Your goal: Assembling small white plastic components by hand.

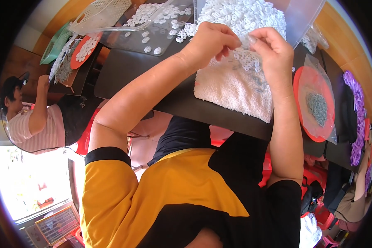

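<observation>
My left hand [208,44] and my right hand [273,51] are raised close together above a pale pink towel [231,93]. The fingertips of each are pinched; whatever is between them is too small to make out. Just beyond my fingers, a large heap of small white plastic pieces [246,18] fills a clear bin [305,20]. More loose white pieces [250,62] lie on the towel's far part, under my hands, with some small grey metal bits [258,84] beside them.
Right of my forearm, a red plate [297,99] holds a plastic bag with small grey metal pieces [317,108]. A clear tray [165,35] with white pieces lies at the far left. Purple ribbon-like bundles [356,120] hang at the right edge. Another person [37,124] sits at left.
</observation>
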A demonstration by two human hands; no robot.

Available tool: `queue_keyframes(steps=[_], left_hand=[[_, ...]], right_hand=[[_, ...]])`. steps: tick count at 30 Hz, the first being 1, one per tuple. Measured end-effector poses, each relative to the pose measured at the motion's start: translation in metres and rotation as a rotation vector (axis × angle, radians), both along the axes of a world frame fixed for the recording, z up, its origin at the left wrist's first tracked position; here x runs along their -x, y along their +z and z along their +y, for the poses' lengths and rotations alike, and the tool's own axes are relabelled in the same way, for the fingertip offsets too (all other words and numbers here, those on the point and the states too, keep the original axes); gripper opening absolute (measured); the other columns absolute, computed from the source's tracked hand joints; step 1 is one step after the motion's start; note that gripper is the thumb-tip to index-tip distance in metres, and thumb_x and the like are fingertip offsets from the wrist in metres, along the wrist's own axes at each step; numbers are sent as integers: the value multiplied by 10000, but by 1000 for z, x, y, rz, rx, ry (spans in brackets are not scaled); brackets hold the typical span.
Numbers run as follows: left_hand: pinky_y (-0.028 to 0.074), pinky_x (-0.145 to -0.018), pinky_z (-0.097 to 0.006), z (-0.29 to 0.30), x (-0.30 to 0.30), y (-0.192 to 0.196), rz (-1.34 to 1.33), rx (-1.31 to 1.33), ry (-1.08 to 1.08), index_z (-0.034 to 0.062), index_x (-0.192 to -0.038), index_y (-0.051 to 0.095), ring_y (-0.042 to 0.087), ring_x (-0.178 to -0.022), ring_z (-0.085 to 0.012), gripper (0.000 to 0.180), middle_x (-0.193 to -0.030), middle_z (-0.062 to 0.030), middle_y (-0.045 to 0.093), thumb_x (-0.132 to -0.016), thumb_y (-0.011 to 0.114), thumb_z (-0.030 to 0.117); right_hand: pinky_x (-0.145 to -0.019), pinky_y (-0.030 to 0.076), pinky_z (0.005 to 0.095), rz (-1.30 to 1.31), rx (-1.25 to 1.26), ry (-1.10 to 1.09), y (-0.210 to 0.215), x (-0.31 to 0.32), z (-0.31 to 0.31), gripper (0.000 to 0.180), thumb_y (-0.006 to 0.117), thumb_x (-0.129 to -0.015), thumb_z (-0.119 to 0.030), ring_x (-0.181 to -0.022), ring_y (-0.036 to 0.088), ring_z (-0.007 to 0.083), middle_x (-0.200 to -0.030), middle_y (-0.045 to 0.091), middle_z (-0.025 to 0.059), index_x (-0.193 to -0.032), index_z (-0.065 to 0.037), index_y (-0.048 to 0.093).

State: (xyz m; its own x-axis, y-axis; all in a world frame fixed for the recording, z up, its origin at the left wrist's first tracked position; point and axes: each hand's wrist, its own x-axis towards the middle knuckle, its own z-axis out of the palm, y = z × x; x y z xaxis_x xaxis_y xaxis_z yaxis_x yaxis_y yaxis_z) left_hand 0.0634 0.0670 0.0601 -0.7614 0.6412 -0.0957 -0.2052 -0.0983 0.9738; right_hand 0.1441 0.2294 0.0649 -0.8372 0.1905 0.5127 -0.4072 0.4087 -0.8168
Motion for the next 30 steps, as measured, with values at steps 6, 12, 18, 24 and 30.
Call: queue_keyframes(steps=[6,12,18,24,30], left_hand=[[501,-669,-336,13,16,-35,1177,503,36,24,-856,662,626,-725,-240,129,-802,-95,648,-762,687,109],[490,-723,-384,21,23,-29,1169,651,-54,21,-854,632,625,-786,-297,167,-829,-141,648,-764,689,149],[487,-688,-368,21,28,-19,1077,681,-133,21,-806,628,615,-727,-261,152,-767,-126,638,-730,718,117],[474,-632,-322,11,19,-26,989,525,-35,14,-773,610,566,-663,-181,111,-703,-84,609,-710,688,62],[466,-605,-300,9,12,-28,906,458,12,8,-755,599,540,-631,-147,105,-663,-61,577,-698,681,43]], right_hand=[[-636,451,220,-120,272,51,5,0,2,34,621,-854,-9,-664,541,74,-731,611,19,-873,16,631],[-612,429,213,-156,266,50,6,1,0,39,622,-854,-18,-650,529,70,-714,600,16,-869,17,629],[-594,424,216,-175,323,47,6,1,3,36,625,-851,-18,-637,532,73,-708,599,16,-862,16,626],[-591,427,217,-167,342,57,7,1,3,30,624,-853,-12,-634,536,77,-705,599,19,-853,18,624],[-596,438,222,-165,333,40,5,1,3,32,632,-851,-10,-633,539,84,-705,601,25,-854,22,626]])
